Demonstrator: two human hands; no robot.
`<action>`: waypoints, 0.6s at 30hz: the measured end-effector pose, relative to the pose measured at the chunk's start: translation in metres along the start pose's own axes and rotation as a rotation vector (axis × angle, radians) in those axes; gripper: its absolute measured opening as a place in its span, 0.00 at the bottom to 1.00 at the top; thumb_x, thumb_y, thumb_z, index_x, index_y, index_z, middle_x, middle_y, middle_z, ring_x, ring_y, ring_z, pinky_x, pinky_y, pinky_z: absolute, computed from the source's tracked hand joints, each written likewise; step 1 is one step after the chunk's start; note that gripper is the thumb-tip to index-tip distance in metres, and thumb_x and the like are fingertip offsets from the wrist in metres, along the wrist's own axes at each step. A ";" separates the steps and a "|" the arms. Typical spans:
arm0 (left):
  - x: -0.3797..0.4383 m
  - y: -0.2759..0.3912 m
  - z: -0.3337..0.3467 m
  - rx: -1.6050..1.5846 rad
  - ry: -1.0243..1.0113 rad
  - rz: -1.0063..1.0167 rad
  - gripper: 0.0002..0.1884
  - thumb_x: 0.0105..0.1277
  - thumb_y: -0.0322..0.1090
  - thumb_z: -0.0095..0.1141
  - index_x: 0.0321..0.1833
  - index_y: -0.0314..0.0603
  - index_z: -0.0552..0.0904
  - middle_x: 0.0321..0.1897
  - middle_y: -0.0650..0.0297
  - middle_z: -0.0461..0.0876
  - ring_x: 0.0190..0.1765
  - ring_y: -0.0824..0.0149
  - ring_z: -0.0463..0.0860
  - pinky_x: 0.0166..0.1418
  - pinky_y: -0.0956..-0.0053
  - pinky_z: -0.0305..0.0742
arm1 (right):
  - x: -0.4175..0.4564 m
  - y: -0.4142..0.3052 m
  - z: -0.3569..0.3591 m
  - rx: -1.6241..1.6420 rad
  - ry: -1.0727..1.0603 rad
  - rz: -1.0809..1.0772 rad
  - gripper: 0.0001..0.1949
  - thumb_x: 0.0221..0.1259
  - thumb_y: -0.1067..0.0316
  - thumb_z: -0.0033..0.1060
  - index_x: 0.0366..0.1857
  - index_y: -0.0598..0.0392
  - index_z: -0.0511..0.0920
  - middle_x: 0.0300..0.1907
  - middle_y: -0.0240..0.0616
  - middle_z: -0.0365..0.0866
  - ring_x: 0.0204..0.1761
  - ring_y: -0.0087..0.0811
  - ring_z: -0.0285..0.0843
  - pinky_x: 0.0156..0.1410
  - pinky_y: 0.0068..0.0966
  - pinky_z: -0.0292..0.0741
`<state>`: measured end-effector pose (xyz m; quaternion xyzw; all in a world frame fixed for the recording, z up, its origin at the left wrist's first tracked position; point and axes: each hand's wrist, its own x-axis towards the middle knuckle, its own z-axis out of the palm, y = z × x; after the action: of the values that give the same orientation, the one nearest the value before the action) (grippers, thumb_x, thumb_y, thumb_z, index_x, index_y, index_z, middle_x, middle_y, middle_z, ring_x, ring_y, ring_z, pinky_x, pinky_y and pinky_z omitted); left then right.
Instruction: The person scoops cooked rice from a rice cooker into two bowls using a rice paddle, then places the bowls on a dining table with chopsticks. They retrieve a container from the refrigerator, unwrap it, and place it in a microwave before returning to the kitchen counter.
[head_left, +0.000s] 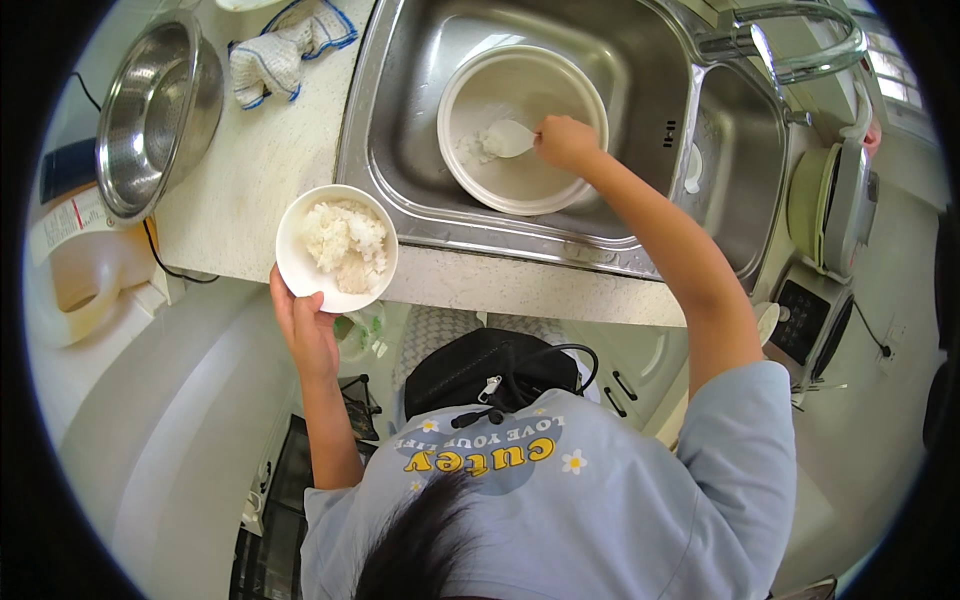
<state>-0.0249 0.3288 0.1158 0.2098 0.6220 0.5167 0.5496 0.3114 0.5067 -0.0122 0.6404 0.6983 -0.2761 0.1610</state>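
My left hand (306, 319) grips a white bowl (291, 262) by its near side, thumb at the rim, at the counter's front edge. Cooked rice (341, 240) lies heaped in this bowl. Over the sink, my right hand (566, 144) is closed around the handle of a white rice paddle (513, 139). The paddle's blade reaches into a round, pale pot (525, 196) standing in the large sink basin. A small clump of rice (474, 146) sits in the pot against the blade's tip. My fingers hide most of the handle.
The steel sink (645, 97) has a smaller basin on the right, beneath a chrome faucet (795, 52). On the left are a steel colander (161, 112), a checked cloth (274, 64) and a plastic jug (82, 277). A green pot (814, 202) stands at the right.
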 end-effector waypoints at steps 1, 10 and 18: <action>0.000 0.000 0.001 0.010 0.013 0.007 0.34 0.57 0.29 0.44 0.70 0.34 0.57 0.60 0.51 0.69 0.58 0.58 0.76 0.51 0.65 0.81 | 0.001 -0.005 0.003 -0.020 0.011 -0.015 0.11 0.57 0.63 0.54 0.36 0.51 0.85 0.36 0.44 0.86 0.41 0.44 0.84 0.45 0.38 0.79; 0.001 0.008 0.006 0.045 -0.018 0.040 0.34 0.58 0.30 0.45 0.70 0.32 0.57 0.61 0.49 0.69 0.58 0.56 0.77 0.53 0.64 0.82 | -0.001 -0.017 0.019 0.257 -0.061 -0.211 0.12 0.55 0.65 0.52 0.39 0.49 0.85 0.39 0.42 0.85 0.44 0.44 0.81 0.49 0.39 0.77; 0.008 0.020 0.027 0.061 -0.046 0.026 0.30 0.61 0.28 0.43 0.69 0.34 0.58 0.59 0.50 0.70 0.56 0.57 0.78 0.49 0.63 0.83 | -0.017 -0.001 0.003 0.585 -0.009 -0.303 0.15 0.56 0.59 0.56 0.43 0.54 0.84 0.42 0.47 0.85 0.48 0.45 0.81 0.54 0.34 0.75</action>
<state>-0.0093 0.3543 0.1328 0.2462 0.6222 0.4994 0.5503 0.3118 0.4907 -0.0045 0.5472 0.6760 -0.4886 -0.0697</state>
